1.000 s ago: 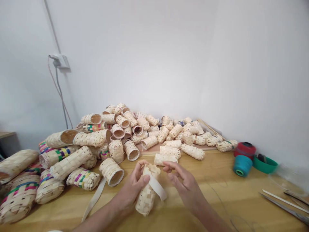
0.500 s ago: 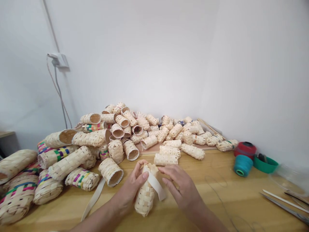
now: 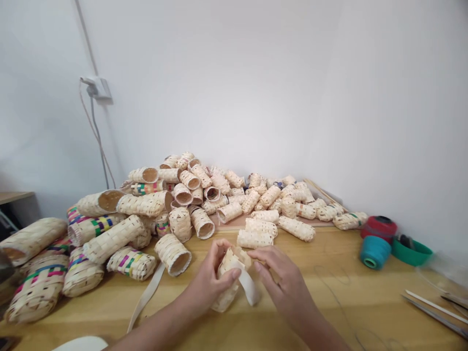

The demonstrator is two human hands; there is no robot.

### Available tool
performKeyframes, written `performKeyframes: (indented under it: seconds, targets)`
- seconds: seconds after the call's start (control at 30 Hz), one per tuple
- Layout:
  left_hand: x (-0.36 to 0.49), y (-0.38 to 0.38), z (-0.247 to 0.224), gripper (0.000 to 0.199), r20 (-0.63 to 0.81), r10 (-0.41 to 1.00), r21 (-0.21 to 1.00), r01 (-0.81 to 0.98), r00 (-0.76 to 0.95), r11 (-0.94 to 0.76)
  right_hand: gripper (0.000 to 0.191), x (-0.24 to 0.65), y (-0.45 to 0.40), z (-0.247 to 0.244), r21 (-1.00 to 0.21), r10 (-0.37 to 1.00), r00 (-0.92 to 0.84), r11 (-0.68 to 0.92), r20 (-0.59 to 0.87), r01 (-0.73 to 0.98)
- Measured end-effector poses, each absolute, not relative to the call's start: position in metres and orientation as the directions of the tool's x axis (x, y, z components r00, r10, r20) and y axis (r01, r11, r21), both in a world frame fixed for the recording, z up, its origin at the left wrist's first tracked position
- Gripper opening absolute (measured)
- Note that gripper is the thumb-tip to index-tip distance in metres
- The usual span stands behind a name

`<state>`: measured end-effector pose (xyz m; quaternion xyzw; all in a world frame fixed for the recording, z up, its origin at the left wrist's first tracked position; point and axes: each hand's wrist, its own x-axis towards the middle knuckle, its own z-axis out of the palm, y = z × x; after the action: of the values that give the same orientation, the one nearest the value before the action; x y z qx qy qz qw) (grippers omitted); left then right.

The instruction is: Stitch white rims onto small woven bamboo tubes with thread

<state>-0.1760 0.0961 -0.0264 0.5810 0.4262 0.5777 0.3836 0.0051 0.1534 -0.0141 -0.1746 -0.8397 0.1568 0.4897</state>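
My left hand [image 3: 214,278] is wrapped round a small woven tube basket [image 3: 224,298] of pale flat strips, its thumb across the near side. The basket tilts with its ragged rim up and toward the right. A white flat band [image 3: 249,287] lies under my left thumb, and its loose end curls down on the right. At the right side of the rim, my right hand [image 3: 281,280] has its bent index finger and thumb close together on the edge. The exact contact of those fingertips is hard to make out.
A heap of woven tubes [image 3: 183,195] lines the wall and left side. Another white band [image 3: 146,295] lies on the wooden table [image 3: 303,302]. At right are red [image 3: 378,228] and teal [image 3: 375,252] thread spools, a green dish [image 3: 413,252], loose thread and scissors [image 3: 435,314].
The whole scene has shifted slightly to the right as my head turned. The basket is tipped, with its opening more toward me, and my left hand covers more of its side.
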Motion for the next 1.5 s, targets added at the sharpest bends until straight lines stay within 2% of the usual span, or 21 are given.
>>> performKeyframes:
  seconds: [0.27,0.63,0.7,0.77,0.87,0.93,1.0,1.1,1.17,1.3,1.4,1.5]
  targets:
    - [-0.173,0.093,-0.032,0.035,0.388,0.921,0.898,0.241,-0.039,-0.369,0.020,0.004,0.148,-0.010,-0.392,0.381,-0.485,0.916,0.788,0.082]
    - [-0.172,0.092,-0.028,0.031,0.386,0.922,0.892,0.255,-0.003,-0.373,0.025,0.004,0.148,-0.010,-0.418,0.356,-0.531,0.908,0.769,0.004]
    - [-0.172,0.092,-0.027,0.031,0.386,0.922,0.896,0.245,-0.016,-0.371,0.024,0.005,0.148,-0.011,-0.459,0.408,-0.509,0.888,0.758,0.027]
    - [-0.173,0.093,-0.026,0.032,0.369,0.929,0.907,0.232,-0.040,-0.350,0.019,0.005,0.147,-0.011,-0.583,0.563,-0.461,0.805,0.686,0.116]
    - [-0.175,0.094,-0.025,0.034,0.345,0.935,0.921,0.218,-0.079,-0.322,0.018,0.005,0.145,-0.010,-0.775,0.768,-0.420,0.598,0.484,0.201]
    - [-0.176,0.095,-0.025,0.034,0.347,0.933,0.922,0.214,-0.095,-0.321,0.024,0.003,0.145,-0.012,-0.859,0.800,-0.489,0.480,0.347,0.178]
    - [-0.176,0.095,-0.025,0.033,0.356,0.930,0.921,0.202,-0.089,-0.333,0.028,-0.001,0.145,-0.015,-0.928,0.778,-0.588,0.354,0.223,0.117]
    - [-0.176,0.095,-0.027,0.034,0.353,0.934,0.928,0.151,-0.064,-0.340,0.033,-0.004,0.146,-0.021,-0.973,0.753,-0.648,0.218,0.117,0.077]
    - [-0.177,0.096,-0.029,0.039,0.344,0.938,0.936,0.090,-0.033,-0.340,0.032,-0.004,0.146,-0.022,-0.958,0.766,-0.627,0.268,0.144,0.107]
    - [-0.180,0.098,-0.034,0.051,0.340,0.940,0.940,-0.008,0.007,-0.340,0.027,0.000,0.143,-0.017,-0.858,0.726,-0.611,0.493,0.314,0.144]
    - [-0.181,0.100,-0.037,0.053,0.345,0.938,0.938,0.008,-0.008,-0.345,0.025,0.002,0.139,-0.012,-0.778,0.691,-0.599,0.605,0.405,0.172]
    - [-0.180,0.099,-0.037,0.050,0.340,0.940,0.940,0.036,-0.020,-0.340,0.027,0.003,0.137,-0.009,-0.741,0.688,-0.573,0.642,0.446,0.196]
